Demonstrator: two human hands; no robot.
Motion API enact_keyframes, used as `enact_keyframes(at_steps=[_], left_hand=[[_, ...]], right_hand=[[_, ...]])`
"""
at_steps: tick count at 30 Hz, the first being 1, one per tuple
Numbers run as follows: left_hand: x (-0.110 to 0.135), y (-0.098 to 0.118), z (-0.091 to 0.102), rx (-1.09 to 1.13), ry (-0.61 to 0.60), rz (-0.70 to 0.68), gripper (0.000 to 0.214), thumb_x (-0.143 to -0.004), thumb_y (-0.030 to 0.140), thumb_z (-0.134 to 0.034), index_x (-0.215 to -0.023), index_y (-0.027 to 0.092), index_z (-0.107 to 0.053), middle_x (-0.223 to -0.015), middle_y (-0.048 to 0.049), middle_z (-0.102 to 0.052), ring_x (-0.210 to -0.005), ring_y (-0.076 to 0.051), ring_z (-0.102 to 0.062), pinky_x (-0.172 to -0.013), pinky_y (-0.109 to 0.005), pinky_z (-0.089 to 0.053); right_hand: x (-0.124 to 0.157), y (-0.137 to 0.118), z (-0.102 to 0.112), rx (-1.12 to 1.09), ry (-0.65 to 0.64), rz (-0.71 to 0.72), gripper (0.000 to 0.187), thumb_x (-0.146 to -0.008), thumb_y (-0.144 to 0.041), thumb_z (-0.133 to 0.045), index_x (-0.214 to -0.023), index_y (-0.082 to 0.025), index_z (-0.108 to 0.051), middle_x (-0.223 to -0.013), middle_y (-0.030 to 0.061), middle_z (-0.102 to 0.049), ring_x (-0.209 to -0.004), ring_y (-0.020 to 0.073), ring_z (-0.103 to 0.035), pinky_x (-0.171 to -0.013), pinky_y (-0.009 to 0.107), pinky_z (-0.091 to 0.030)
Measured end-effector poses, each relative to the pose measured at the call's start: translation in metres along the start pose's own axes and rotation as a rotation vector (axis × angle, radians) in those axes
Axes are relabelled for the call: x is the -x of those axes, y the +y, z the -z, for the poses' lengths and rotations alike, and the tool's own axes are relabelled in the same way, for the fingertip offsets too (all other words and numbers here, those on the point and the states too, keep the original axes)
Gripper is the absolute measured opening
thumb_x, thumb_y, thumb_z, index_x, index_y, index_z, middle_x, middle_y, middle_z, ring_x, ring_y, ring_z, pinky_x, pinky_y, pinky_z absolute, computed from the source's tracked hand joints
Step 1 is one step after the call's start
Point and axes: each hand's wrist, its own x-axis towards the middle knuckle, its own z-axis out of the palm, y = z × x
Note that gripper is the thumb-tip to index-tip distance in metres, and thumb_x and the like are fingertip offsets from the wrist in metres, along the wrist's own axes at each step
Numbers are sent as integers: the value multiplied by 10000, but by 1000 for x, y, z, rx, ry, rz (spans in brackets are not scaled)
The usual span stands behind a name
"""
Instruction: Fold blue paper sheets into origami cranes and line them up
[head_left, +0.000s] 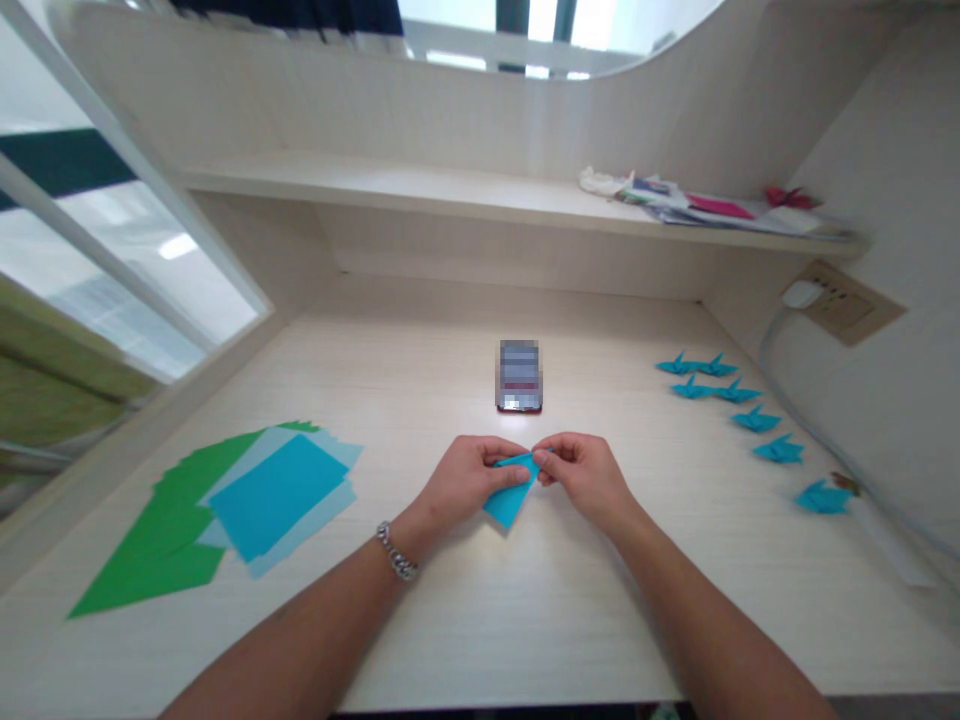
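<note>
A small folded piece of blue origami paper (508,506) is between my two hands, just above the desk near its middle. My left hand (474,477) grips its left side, thumb lying on top and a bracelet on the wrist. At the paper's upper right corner, my right hand (585,468) pinches the edge between thumb and fingers. The fingers under the paper are partly hidden. Several folded blue paper cranes (756,420) stand along the right side of the desk. To the left lies a stack of blue paper sheets (281,495), overlapping fanned green paper sheets (161,560).
Behind my hands lies a phone (519,376) with a blurred screen. A shelf (450,195) crosses the back, with papers (690,205) on its right end. A white plug (802,293) sits in the wall socket, and its cable (817,440) runs along the desk's right edge.
</note>
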Motion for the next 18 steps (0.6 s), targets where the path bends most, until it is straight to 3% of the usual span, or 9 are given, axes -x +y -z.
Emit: enact_keyframes(at_steps=[8,18], left_hand=[[-1,2,-4,-52,53,-34,226,-772,339,-647,-801,128,-721,-764,-82,-720,-640,-151,-612,-564,-243,-456],[1,4,-4,-98,69,-54,237,-759,363,-651,-758,136,-717,-721,-72,-713,-613,-151,-604,-547,-245,-456]], right_hand=[[1,-1,-5,22,20,11,183,-746,-330,-657,-774,-152,-692,-595,16,-637,-553,137,-579,-570,268,-475],[2,2,-4,126,-8,-1,179,-785,-321,-610,-772,-155,-674,-617,29,-649,-567,143,-590,-569,272,-476]])
